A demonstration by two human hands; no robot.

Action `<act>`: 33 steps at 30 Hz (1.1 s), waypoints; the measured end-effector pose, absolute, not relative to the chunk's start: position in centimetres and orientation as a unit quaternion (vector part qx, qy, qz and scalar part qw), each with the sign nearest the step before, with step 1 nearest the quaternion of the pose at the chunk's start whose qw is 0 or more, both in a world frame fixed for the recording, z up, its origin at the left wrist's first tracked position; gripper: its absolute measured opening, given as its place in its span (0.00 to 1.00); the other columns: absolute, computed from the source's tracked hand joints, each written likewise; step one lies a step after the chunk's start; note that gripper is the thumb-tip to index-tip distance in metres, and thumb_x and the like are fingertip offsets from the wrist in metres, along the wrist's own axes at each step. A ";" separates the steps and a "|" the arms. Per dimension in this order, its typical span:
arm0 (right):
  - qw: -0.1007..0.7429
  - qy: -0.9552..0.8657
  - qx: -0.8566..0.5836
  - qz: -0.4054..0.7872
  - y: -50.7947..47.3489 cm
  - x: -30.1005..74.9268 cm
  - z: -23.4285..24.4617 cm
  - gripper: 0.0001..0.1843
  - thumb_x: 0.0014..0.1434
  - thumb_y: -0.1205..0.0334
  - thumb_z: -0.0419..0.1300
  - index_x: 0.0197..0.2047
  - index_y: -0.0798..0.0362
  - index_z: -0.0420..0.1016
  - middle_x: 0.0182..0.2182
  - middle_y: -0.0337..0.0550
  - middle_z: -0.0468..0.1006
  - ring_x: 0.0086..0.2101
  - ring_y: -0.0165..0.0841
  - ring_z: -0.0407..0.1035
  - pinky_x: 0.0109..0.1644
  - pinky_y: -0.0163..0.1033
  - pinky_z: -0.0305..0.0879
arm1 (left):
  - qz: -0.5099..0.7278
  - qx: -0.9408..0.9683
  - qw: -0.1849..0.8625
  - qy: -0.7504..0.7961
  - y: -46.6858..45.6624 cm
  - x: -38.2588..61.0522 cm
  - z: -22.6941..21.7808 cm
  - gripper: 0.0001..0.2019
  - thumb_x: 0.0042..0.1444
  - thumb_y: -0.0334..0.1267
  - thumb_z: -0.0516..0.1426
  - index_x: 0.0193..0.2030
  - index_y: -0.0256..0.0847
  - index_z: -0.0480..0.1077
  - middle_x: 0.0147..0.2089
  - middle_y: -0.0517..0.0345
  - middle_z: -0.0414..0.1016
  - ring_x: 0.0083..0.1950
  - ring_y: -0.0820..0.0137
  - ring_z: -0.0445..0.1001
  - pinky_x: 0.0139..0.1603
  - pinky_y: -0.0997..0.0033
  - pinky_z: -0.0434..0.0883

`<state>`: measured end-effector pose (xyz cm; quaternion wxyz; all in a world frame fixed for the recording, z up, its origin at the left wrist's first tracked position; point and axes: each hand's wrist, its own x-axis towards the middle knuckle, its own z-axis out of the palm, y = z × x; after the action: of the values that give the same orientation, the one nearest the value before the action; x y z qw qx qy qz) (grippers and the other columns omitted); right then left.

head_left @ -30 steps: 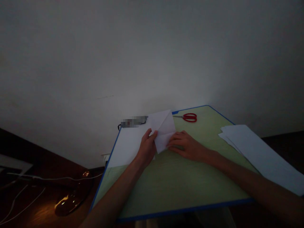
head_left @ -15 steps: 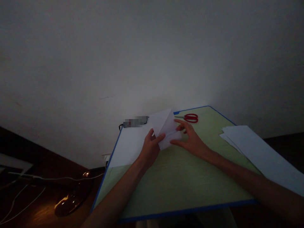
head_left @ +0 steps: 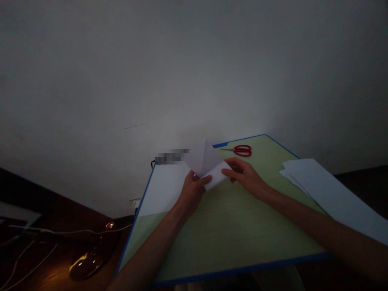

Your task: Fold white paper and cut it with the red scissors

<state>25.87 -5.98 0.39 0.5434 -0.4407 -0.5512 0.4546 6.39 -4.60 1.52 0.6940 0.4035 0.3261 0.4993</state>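
Note:
A folded sheet of white paper (head_left: pixel 216 176) is held up between my two hands above the table. My left hand (head_left: pixel 195 190) grips its lower left corner, thumb on the near face. My right hand (head_left: pixel 241 173) pinches the right end of the folded strip between thumb and fingers. Behind the strip, the paper's upper part rises to a point, with a crease down it. Red-handled scissors (head_left: pixel 242 150) lie just beyond my right hand, blades to the left. Another white sheet (head_left: pixel 162 188) lies flat on the table to the left of my left hand.
The green table (head_left: pixel 239 234) has a blue edge and stands against a grey wall (head_left: pixel 194 72). A stack of white paper (head_left: pixel 327 186) lies at the right side. A blurred-out dark object (head_left: pixel 171 157) sits at the back left. White cords (head_left: pixel 81 232) hang at the left.
The paper's lower flap has been turned up into a strip toward me. My right hand has closed from spread fingers to a pinch on its right end.

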 end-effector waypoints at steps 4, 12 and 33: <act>0.553 -0.545 -0.454 0.437 -5.9 25.9 0.4 0.17 0.54 0.50 0.69 0.43 0.51 0.77 0.36 0.42 0.81 0.33 0.34 0.71 0.31 0.38 0.64 | 0.470 0.413 0.683 0.376 -4.6 6.3 1.1 0.27 0.48 0.31 0.71 0.55 0.39 0.71 0.58 0.39 0.77 0.51 0.53 0.80 0.43 0.55 0.83; 0.563 -0.520 -0.489 0.417 -5.8 26.3 0.4 0.16 0.53 0.47 0.69 0.36 0.51 0.81 0.31 0.41 0.81 0.32 0.35 0.71 0.35 0.40 0.63 | 0.481 0.444 0.662 0.364 -4.7 6.4 1.0 0.26 0.46 0.32 0.72 0.52 0.38 0.71 0.52 0.42 0.79 0.45 0.60 0.79 0.33 0.65 0.82; 0.573 -0.502 -0.502 0.410 -5.5 26.5 0.1 0.20 0.48 0.44 0.74 0.31 0.51 0.77 0.26 0.38 0.78 0.28 0.34 0.69 0.33 0.39 0.61 | 0.489 0.458 0.638 0.379 -4.3 6.3 0.9 0.21 0.49 0.38 0.72 0.49 0.34 0.77 0.50 0.42 0.81 0.45 0.60 0.80 0.36 0.65 0.83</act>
<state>26.47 -5.53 0.12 0.5729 -0.5021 -0.5016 0.4100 6.26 -4.28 0.87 0.6384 0.4577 0.3792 0.4892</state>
